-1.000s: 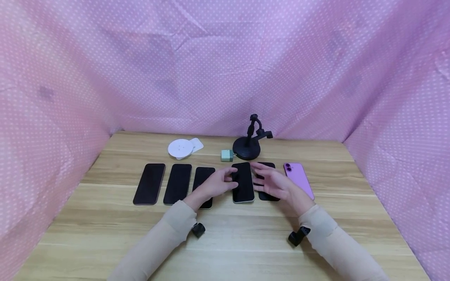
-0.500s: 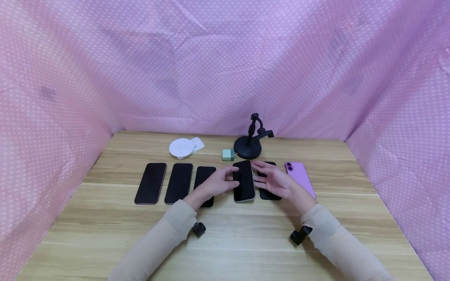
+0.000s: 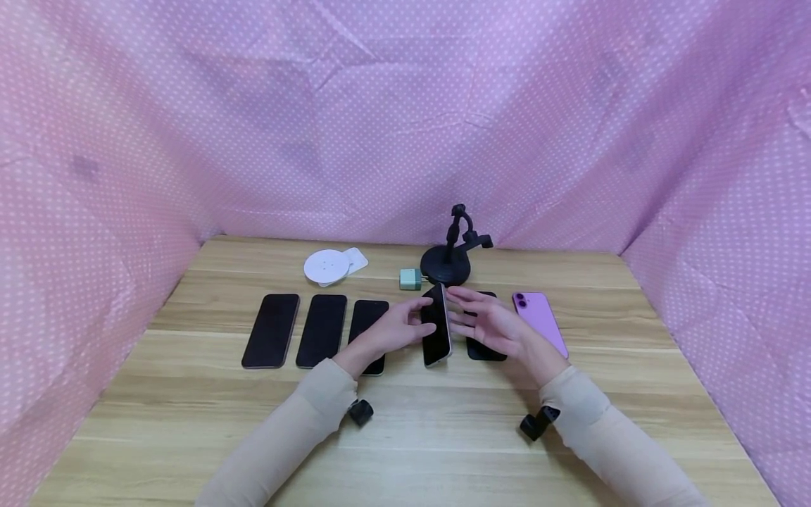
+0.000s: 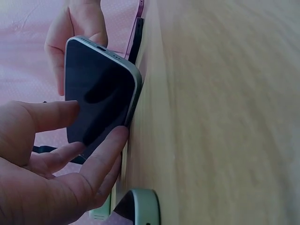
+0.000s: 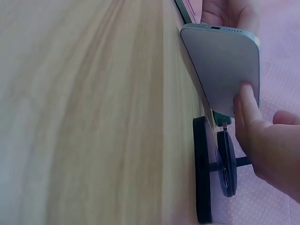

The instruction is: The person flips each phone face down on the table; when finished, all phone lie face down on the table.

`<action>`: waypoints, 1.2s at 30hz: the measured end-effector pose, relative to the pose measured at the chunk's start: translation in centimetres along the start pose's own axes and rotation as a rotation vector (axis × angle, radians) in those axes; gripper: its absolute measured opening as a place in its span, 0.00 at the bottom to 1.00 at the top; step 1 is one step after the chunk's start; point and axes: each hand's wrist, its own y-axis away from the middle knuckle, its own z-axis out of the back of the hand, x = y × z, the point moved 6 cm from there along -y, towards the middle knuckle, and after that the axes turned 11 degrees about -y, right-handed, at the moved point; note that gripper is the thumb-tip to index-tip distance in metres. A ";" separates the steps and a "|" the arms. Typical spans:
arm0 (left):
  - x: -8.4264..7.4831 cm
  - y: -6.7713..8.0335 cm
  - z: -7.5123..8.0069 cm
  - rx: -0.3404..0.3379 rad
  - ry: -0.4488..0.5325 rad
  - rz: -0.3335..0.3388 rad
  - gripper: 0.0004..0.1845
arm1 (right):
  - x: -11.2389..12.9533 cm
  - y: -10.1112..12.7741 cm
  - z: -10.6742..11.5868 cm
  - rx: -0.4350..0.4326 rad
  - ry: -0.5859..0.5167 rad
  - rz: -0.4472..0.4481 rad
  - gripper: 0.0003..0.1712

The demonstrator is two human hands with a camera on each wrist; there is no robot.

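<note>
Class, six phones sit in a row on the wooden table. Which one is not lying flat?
The dark-screened phone, fourth from the left: it is tipped up on one long edge between the left hand and right hand; the others lie flat.

Soft, even, pink-tinted light; faint shadows; wide-angle edge bowing; blurred wrist-view foregrounds.

In the head view the left hand [image 3: 386, 334] covers the near end of one dark phone [image 3: 367, 325] in the row on the desk [image 3: 190, 422], and the right hand [image 3: 497, 329] hides most of another dark phone [image 3: 484, 348] behind the tilted phone [image 3: 437, 325]. The left wrist view cuts the left hand off at its bottom and left edges, shows only a sliver of the green charger [image 4: 140, 208] at the bottom edge, and blurs the desk. In the right wrist view the black stand [image 5: 211, 168] is seen edge-on and partly behind the right hand's fingers [image 5: 243, 112], which run off the right edge.
</note>
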 end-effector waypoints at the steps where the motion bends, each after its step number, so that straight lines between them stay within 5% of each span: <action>1: 0.0 0.0 -0.1 0.005 0.021 0.004 0.31 | 0.0 -0.1 -0.1 0.004 0.005 0.003 0.31; 5: -0.1 -0.2 -0.4 0.016 0.092 0.013 0.32 | -0.3 -0.4 -0.3 0.014 0.039 0.010 0.33; 17: -0.2 0.0 -0.4 0.007 0.093 0.048 0.33 | -0.7 -0.7 -0.5 -0.011 0.083 0.009 0.38; 28: 0.0 -0.3 0.0 0.025 0.264 0.050 0.36 | -0.8 -1.1 -0.8 -0.038 0.104 0.007 0.37; 36: 0.0 0.0 0.5 0.009 0.296 0.067 0.34 | -1.2 -1.5 -1.5 -0.021 0.210 -0.017 0.37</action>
